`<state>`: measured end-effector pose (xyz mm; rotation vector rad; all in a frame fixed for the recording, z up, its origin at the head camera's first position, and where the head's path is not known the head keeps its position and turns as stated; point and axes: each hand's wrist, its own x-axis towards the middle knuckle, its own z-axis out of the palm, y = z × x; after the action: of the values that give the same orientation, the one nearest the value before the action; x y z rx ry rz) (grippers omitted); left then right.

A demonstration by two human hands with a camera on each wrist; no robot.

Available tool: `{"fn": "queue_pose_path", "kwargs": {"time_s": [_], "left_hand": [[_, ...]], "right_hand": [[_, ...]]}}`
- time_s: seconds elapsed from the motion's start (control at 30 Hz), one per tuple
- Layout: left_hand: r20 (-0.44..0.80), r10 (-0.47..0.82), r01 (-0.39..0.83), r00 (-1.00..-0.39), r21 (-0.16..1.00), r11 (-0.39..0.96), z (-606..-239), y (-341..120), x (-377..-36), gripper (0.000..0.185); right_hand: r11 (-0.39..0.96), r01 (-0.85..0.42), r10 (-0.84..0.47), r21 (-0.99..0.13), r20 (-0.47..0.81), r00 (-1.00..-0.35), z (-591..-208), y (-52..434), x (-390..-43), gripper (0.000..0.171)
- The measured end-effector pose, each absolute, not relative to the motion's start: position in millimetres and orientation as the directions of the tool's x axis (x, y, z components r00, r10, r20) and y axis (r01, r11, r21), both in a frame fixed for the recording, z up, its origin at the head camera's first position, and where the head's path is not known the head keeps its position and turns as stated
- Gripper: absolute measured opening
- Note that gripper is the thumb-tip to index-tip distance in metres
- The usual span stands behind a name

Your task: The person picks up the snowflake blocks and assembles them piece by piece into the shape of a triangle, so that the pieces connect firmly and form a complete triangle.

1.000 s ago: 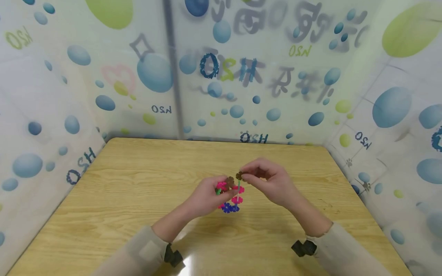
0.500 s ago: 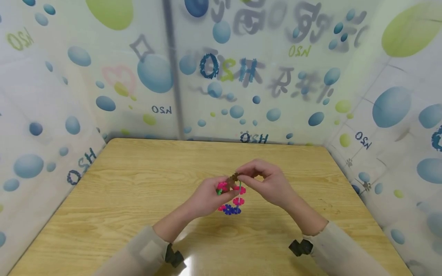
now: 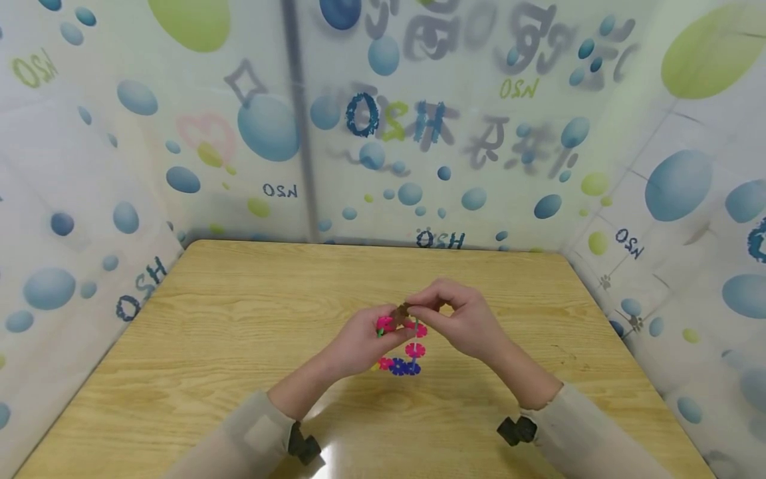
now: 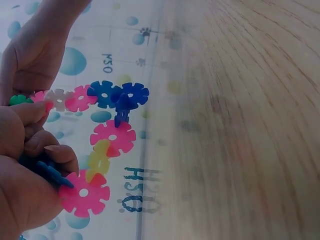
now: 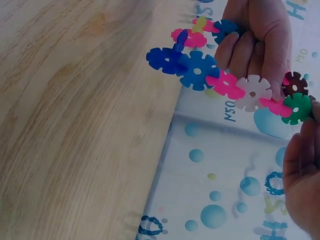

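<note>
Both hands meet above the middle of the wooden table [image 3: 227, 346]. My left hand [image 3: 374, 336] grips the upper end of a chain of flat plastic snowflake pieces [image 3: 407, 359], pink, blue, yellow and white, whose lower part hangs free over the table. My right hand [image 3: 445, 313] pinches a small brown piece [image 3: 402, 310] against the chain's top. In the right wrist view the brown piece [image 5: 294, 84] sits beside a green piece [image 5: 299, 107] at the chain's end. In the left wrist view, blue pieces [image 4: 120, 95] and pink pieces [image 4: 112, 137] dangle from my curled left fingers [image 4: 45, 150].
Curtain walls printed with blue and green bubbles [image 3: 269, 126] close in the table at the back and on both sides. A black wrist camera mount [image 3: 302, 446] sits on each sleeve.
My right hand has moved left and slightly down, bringing its brown piece against the brown piece at the chain's top. The chain's hanging end has sunk a little.
</note>
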<state>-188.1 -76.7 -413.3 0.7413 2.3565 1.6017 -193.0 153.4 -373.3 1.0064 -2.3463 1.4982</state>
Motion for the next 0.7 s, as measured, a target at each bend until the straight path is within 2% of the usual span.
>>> {"fn": "queue_pose_path", "kwargs": {"time_s": [0.4, 0.57, 0.7], "left_hand": [[0.124, 0.502, 0.293, -0.856, 0.917, 0.272, -416, -75, -191, 0.029], [0.098, 0.431, 0.238, -0.897, 0.928, 0.285, -417, -75, -193, 0.022], [0.074, 0.384, 0.195, -0.920, 0.938, 0.288, -417, -77, -193, 0.024]], "right_hand": [[0.307, -0.606, -0.459, -0.734, 0.443, -0.770, -373, 149, -193, 0.020], [0.294, -0.523, -0.388, -0.800, 0.400, -0.830, -383, 155, -194, 0.029], [0.273, -0.418, -0.350, -0.866, 0.315, -0.882, -395, 162, -191, 0.029]]}}
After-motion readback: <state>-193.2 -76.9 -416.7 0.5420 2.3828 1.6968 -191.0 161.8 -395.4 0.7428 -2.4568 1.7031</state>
